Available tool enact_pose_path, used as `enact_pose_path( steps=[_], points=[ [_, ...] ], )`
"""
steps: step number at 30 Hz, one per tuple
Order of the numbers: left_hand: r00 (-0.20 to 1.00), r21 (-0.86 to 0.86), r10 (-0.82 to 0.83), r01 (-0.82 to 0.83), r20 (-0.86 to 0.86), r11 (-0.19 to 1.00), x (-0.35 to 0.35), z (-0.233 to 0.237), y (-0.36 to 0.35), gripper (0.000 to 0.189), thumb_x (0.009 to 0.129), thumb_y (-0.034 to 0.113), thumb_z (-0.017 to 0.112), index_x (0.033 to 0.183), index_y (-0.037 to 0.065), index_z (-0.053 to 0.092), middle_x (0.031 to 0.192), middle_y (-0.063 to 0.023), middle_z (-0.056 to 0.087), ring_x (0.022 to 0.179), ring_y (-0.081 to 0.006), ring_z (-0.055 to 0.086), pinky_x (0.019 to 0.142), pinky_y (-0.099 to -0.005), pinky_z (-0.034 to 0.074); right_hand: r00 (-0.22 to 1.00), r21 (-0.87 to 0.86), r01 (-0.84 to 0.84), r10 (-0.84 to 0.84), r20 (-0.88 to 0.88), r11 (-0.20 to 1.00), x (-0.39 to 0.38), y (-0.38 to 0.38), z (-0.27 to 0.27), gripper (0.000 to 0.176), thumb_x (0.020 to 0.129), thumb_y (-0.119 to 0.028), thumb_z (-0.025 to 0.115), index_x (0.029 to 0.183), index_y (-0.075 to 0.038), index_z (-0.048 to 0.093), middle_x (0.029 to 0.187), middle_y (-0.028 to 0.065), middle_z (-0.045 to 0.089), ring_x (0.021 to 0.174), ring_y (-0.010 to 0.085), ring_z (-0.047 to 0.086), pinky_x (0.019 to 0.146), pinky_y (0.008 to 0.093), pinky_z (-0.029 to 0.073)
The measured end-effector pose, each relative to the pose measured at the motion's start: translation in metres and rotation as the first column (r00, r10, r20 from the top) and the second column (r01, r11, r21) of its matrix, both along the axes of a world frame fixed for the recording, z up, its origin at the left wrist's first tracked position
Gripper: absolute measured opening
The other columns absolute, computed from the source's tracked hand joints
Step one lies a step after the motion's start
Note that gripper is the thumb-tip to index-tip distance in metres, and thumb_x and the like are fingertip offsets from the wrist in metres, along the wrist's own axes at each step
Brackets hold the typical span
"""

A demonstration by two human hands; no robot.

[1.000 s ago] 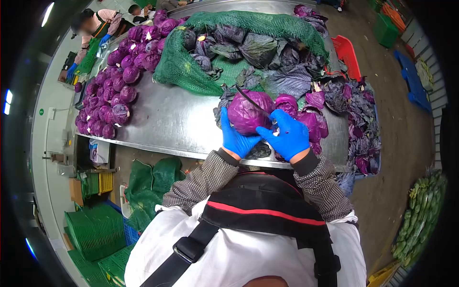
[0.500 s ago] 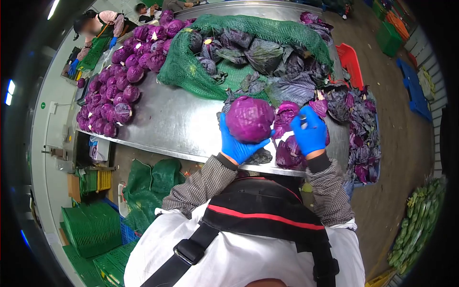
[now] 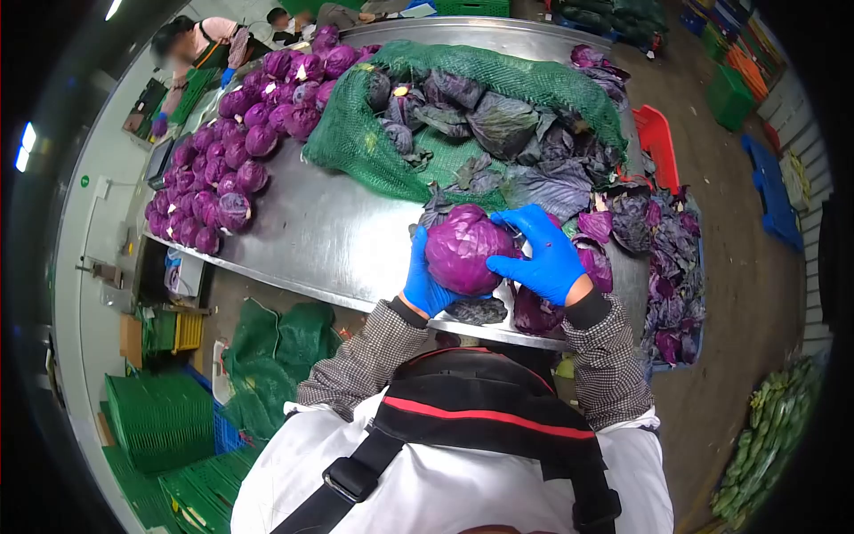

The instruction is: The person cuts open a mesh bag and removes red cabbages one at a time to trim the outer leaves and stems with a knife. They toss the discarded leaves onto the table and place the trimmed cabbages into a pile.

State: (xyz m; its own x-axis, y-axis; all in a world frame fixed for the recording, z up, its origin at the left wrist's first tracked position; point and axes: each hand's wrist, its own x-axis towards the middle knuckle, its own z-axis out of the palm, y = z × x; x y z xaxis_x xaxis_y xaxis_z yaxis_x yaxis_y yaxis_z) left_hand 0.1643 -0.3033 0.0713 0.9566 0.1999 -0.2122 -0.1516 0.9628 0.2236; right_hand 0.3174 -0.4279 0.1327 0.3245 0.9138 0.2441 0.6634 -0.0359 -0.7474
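A trimmed red cabbage (image 3: 466, 251), smooth and bright purple, is held over the near edge of the metal table (image 3: 329, 214). My left hand (image 3: 427, 287), in a blue glove, cups it from the left and below. From the right, my blue-gloved right hand (image 3: 544, 260) grips it, thumb on its side and fingers at its upper right. Purple leaves (image 3: 536, 311) lie below and beside the right hand. Just beyond the hands, an opened green mesh sack (image 3: 347, 133) holds darker untrimmed cabbages (image 3: 501, 120).
Trimmed cabbages (image 3: 213, 173) are massed at the table's left. Right of the table, a crate heaped with discarded leaves (image 3: 672, 294) stands near a red crate (image 3: 656, 142). A person (image 3: 213, 40) works at the far left. Green crates (image 3: 160, 414) stand on the floor lower left.
My right hand has moved left from above the loose leaves onto the cabbage's right side. My left hand still supports the cabbage. The whole view has shifted slightly.
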Motion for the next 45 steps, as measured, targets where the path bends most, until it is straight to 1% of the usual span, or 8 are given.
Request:
enact_pose_path(
  steps=[19, 22, 26, 32, 37, 39, 40, 45],
  points=[
    [0.991, -0.240, -0.079, 0.102, 0.105, 0.965, -0.013, -0.013, 0.001, 0.082, 0.075, 0.075, 0.030, 0.134, 0.019, 0.031, 0.136, -0.0128, 0.034, 0.121, -0.0415, 0.035, 0.092, -0.0635, 0.031, 0.736, 0.126, -0.113, 0.168, -0.656, 0.986, 0.027, -0.050, -0.014, 0.018, 0.074, -0.003, 0.064, 0.087, -0.003, 0.052, 0.073, -0.0003, 0.051, 0.067, 0.0102, 0.050, 0.066, 0.0240, 0.044],
    [0.990, -0.314, -0.028, 0.071, 0.140, 0.947, -0.016, -0.015, 0.011, 0.088, 0.071, 0.077, 0.035, 0.136, 0.018, 0.027, 0.136, -0.0194, 0.029, 0.119, -0.0468, 0.034, 0.088, -0.0634, 0.036, 0.386, -0.094, 0.089, -0.121, -0.914, 0.992, 0.042, -0.065, -0.040, 0.016, 0.076, -0.012, 0.063, 0.084, -0.004, 0.051, 0.069, 0.0015, 0.052, 0.063, 0.0105, 0.049, 0.059, 0.0258, 0.044],
    [0.992, -0.226, 0.129, -0.125, 0.002, 0.966, -0.018, -0.014, 0.025, 0.094, 0.069, 0.076, 0.040, 0.138, 0.015, 0.023, 0.137, -0.0244, 0.024, 0.118, -0.0470, 0.034, 0.082, -0.0599, 0.044, 0.855, -0.143, 0.424, -0.447, -0.263, 0.894, 0.044, -0.052, -0.139, 0.024, 0.076, -0.017, 0.065, 0.090, -0.006, 0.049, 0.075, 0.0028, 0.054, 0.066, 0.0126, 0.051, 0.063, 0.0281, 0.044],
    [0.977, -0.238, -0.063, 0.112, 0.202, 0.965, -0.041, -0.029, 0.042, 0.084, 0.074, 0.074, 0.034, 0.137, 0.019, 0.025, 0.137, -0.0176, 0.030, 0.121, -0.0395, 0.035, 0.089, -0.0665, 0.033, 0.859, 0.168, 0.205, -0.095, -0.503, 0.964, -0.015, 0.014, -0.092, 0.059, 0.076, -0.022, 0.068, 0.126, -0.008, 0.040, 0.088, 0.0050, 0.051, 0.070, 0.0127, 0.051, 0.066, 0.0284, 0.045],
    [0.975, -0.015, 0.219, -0.219, -0.027, 0.976, -0.032, -0.026, 0.021, 0.083, 0.078, 0.071, 0.030, 0.137, 0.013, 0.023, 0.134, -0.0248, 0.030, 0.117, -0.0461, 0.038, 0.088, -0.0587, 0.040, 0.520, -0.243, -0.104, -0.155, -0.840, 0.964, -0.006, 0.040, -0.092, 0.043, 0.075, -0.026, 0.068, 0.108, -0.007, 0.049, 0.079, 0.0032, 0.053, 0.064, 0.0165, 0.052, 0.060, 0.0309, 0.045],
    [0.995, -0.163, 0.075, -0.063, 0.066, 0.985, -0.048, -0.036, 0.031, 0.082, 0.079, 0.069, 0.030, 0.137, 0.013, 0.023, 0.135, -0.0217, 0.032, 0.115, -0.0456, 0.040, 0.089, -0.0603, 0.039, 0.962, -0.117, 0.087, -0.114, -0.250, 0.989, -0.012, 0.045, -0.127, 0.033, 0.074, -0.027, 0.066, 0.096, -0.008, 0.051, 0.078, 0.0076, 0.057, 0.064, 0.0220, 0.056, 0.059, 0.0343, 0.046],
    [0.985, 0.455, 0.140, -0.078, -0.104, 0.887, -0.054, -0.052, 0.038, 0.080, 0.078, 0.068, 0.032, 0.137, 0.013, 0.024, 0.134, -0.0196, 0.033, 0.115, -0.0432, 0.042, 0.091, -0.0620, 0.035, 0.964, -0.277, 0.100, -0.162, -0.210, 0.956, -0.017, 0.048, -0.137, 0.030, 0.075, -0.029, 0.063, 0.095, -0.009, 0.052, 0.085, 0.0129, 0.060, 0.070, 0.0265, 0.059, 0.062, 0.0369, 0.046],
    [0.948, 0.003, 0.276, -0.280, 0.157, 0.960, -0.065, -0.001, 0.078, 0.088, 0.071, 0.074, 0.040, 0.133, 0.011, 0.031, 0.125, -0.0211, 0.042, 0.112, -0.0432, 0.043, 0.090, -0.0584, 0.037, 0.981, -0.348, 0.188, -0.196, 0.012, 0.919, -0.025, 0.020, -0.167, 0.053, 0.077, -0.044, 0.059, 0.118, -0.013, 0.045, 0.099, 0.0143, 0.059, 0.082, 0.0336, 0.060, 0.069, 0.0411, 0.047]
  ],
)
